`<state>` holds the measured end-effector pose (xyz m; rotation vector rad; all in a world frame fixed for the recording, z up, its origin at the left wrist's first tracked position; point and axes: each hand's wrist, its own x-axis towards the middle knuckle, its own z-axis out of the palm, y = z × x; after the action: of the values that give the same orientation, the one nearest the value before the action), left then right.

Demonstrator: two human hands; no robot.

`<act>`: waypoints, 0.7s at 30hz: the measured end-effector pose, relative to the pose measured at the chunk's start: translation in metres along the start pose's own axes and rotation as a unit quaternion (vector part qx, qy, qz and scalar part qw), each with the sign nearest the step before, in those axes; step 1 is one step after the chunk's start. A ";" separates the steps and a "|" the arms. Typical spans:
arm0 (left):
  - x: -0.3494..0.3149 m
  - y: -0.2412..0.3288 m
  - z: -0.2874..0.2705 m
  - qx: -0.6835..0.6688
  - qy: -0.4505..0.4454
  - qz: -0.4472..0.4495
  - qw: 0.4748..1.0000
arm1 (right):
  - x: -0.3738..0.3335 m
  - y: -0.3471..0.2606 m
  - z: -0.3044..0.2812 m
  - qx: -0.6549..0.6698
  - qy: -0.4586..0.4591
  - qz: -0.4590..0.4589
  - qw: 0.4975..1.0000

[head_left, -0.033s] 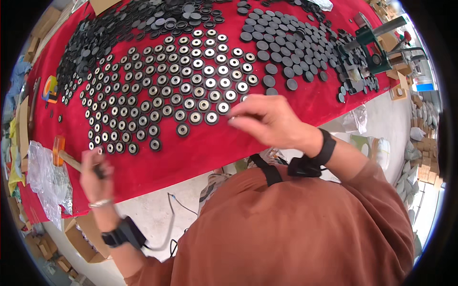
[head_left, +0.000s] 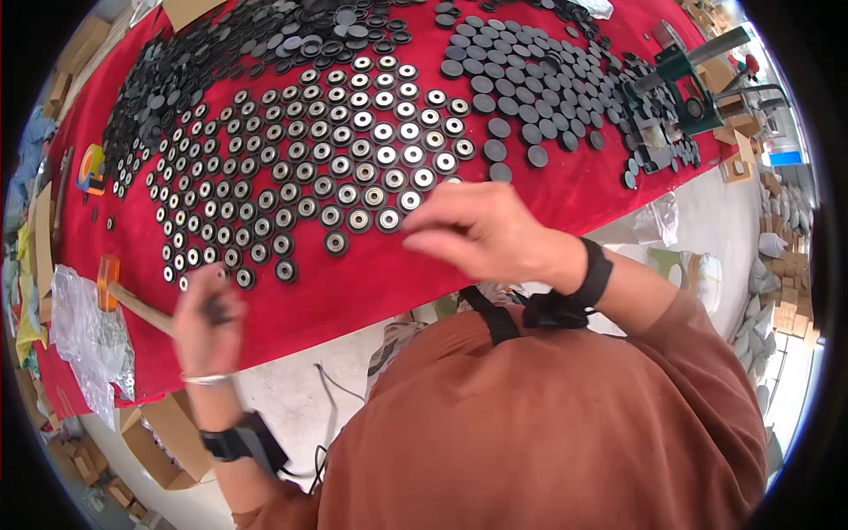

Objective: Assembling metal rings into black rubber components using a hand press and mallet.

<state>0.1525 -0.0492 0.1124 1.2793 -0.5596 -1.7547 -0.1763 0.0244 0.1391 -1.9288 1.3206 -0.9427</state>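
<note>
My left hand, blurred, is at the near left edge of the bearing rows, above the hammer handle's end. Its fingers curl round a small black part whose shape is smeared. My right hand hovers just right of the front bearings, thumb and forefinger brought close in a pinch; whatever may be between the tips cannot be made out. Many metal bearings in black rings lie in rows on the red cloth. Left of my left hand rests a hammer with an orange head and wooden handle.
Grey-black discs spread at the right, beside a green press. Loose black rings heap at the back. A clear plastic bag and a tape measure lie at the left. Below the table stands an open carton.
My left hand has moved right and slightly down, keeping the black part. My right hand has shifted a little to the left. The bearings look unmoved.
</note>
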 end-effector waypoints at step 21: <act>-0.010 -0.123 0.089 -0.094 -0.212 -0.266 0.936 | -0.046 0.067 -0.002 -0.121 0.109 0.109 0.981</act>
<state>0.0249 0.0118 0.0571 0.9697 -0.2753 -2.5040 -0.2241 0.0469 0.0768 -1.8445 1.8061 -0.9379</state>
